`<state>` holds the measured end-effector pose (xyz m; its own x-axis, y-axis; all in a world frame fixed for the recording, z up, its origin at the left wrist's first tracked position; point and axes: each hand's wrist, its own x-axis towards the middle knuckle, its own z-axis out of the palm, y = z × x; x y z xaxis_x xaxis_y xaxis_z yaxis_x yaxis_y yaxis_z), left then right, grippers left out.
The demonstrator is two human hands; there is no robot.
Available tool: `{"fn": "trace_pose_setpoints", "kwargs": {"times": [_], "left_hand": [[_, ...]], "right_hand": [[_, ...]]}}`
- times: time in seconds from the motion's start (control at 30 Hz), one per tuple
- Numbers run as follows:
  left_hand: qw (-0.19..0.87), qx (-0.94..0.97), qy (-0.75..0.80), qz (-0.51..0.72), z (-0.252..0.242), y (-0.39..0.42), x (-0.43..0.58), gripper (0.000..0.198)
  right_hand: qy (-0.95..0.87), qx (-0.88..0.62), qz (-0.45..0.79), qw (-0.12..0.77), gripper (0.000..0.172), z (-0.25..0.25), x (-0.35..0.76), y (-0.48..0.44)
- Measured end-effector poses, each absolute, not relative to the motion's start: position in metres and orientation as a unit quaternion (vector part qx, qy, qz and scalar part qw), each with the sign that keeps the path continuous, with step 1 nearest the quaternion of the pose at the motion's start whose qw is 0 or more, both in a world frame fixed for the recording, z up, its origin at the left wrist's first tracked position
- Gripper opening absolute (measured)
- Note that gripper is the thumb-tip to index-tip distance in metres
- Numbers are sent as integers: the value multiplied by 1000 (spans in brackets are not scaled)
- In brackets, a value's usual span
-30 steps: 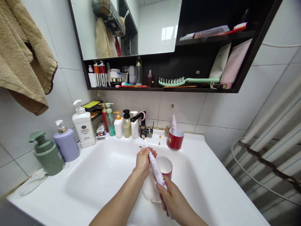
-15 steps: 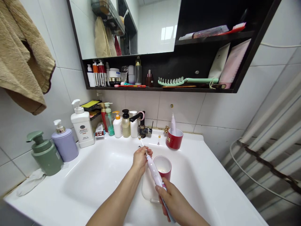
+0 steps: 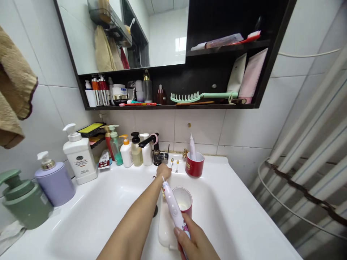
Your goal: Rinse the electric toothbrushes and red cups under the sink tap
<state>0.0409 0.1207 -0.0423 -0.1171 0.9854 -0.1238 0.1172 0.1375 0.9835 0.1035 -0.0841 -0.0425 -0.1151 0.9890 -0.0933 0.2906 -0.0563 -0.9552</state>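
My right hand point(image 3: 193, 238) is wrapped round the lilac electric toothbrush handle point(image 3: 173, 207), which tilts up with its thin bare shaft pointing away from me. At the back ledge of the sink, my left hand point(image 3: 164, 171) has its fingers closed at the lower end of a small toothbrush head point(image 3: 172, 162). Those fingertips are partly hidden. Just right of it, a second toothbrush head point(image 3: 177, 166) lies on the ledge. Below the handle, a red cup point(image 3: 188, 207) with a white inside stands in the basin, beside a pale translucent box point(image 3: 165, 234).
Another red cup point(image 3: 195, 168) on the ledge holds a lilac electric toothbrush point(image 3: 192, 148). The black faucet point(image 3: 156, 150) rises left of it, with several pump bottles point(image 3: 137, 151) alongside. A dark shelf point(image 3: 168, 107) with a mirror overhangs the white sink point(image 3: 108, 202).
My left hand has moved forward to the ledge with the toothbrush head, away from the handle's shaft. My right hand has drawn the handle slightly left and down. The camera view has shifted.
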Motion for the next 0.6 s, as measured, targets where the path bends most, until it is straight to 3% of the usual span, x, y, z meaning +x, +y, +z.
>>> {"fn": "trace_pose_setpoints", "kwargs": {"times": [0.13, 0.3, 0.6], "left_hand": [[394, 507, 629, 438, -42, 129, 49, 34], [358, 558, 598, 450, -40, 115, 61, 20], [454, 516, 548, 477, -24, 103, 76, 34]], "right_hand": [[-585, -530, 467, 397, 35, -41, 106, -81], [-579, -496, 496, 416, 39, -32, 106, -84], [-552, -539, 476, 421, 34, -32, 109, -83]]}}
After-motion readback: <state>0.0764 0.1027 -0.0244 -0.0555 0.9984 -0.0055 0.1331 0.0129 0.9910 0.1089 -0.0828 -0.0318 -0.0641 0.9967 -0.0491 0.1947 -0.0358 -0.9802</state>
